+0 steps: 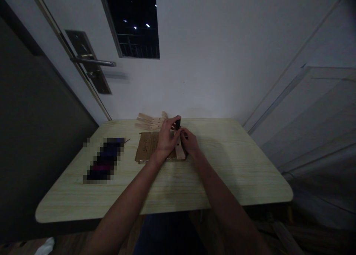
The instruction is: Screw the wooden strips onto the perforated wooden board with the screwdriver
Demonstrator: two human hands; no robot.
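My left hand (166, 138) is closed around a small black upright object (178, 122), held between thumb and fingers; its lower end is hard to see. Below it lies a pale, flat wooden piece (179, 151) with a dark hole, resting on a sheet of brown cardboard (148, 145). Thumb and fingers of my right hand (190, 140) are pinched at the upper right edge of that wooden piece. Just beyond my left hand, several similar wooden pieces (150, 122) with holes lie fanned out at the back of the table.
A pixelated dark object (104, 160) lies on the left of the pale wood-grain table (236, 173). Behind the table rises a white door with a metal handle (94, 62) and a dark window (133, 21). A wall stands at the right.
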